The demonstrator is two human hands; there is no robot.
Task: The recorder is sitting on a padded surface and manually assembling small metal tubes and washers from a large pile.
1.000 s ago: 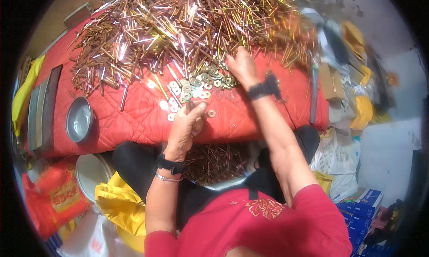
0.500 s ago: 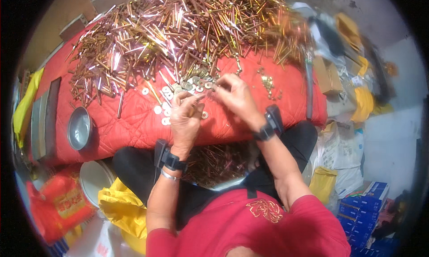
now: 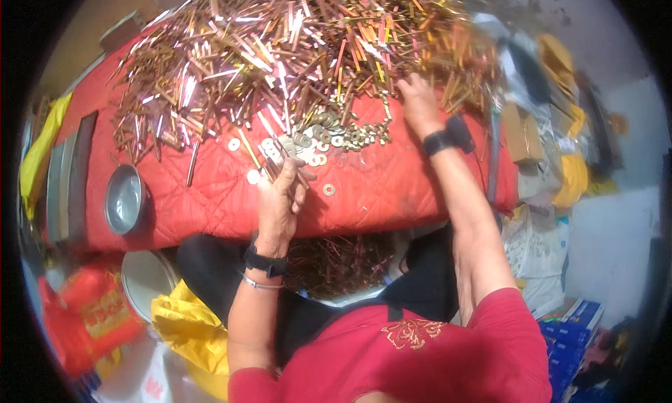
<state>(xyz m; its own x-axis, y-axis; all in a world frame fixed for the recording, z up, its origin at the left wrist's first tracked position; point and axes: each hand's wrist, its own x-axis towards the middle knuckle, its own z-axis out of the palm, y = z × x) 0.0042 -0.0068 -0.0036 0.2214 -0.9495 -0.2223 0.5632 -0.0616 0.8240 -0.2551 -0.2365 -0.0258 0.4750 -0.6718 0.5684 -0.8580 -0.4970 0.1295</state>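
My left hand [image 3: 281, 193] is closed round thin, brownish metal rods [image 3: 269, 169] that stick out past its thumb, over the near part of the red quilted cover [image 3: 210, 210]. Just beyond it lie flat, pale washers [image 3: 302, 145], partly heaped, with one loose washer [image 3: 328, 189] nearer me. Small brass-coloured nuts [image 3: 371, 133] are grouped to their right. My right hand [image 3: 420, 107] reaches to the near edge of a large pile of copper and gold metal rods [image 3: 280, 60]. Its fingers are bent together there, and their tips are hidden among the rods.
A grey metal bowl [image 3: 124, 201] sits at the cover's left, beside dark flat strips [image 3: 78, 179]. A grey bar [image 3: 493, 151] lies along the right edge, near a cardboard box [image 3: 521, 133]. More rods [image 3: 343, 263] lie below, between my legs.
My right hand has left my left one and moved away and right to the pile. My left hand has come a little nearer me, with rods showing in it. Nuts now lie beside the washers.
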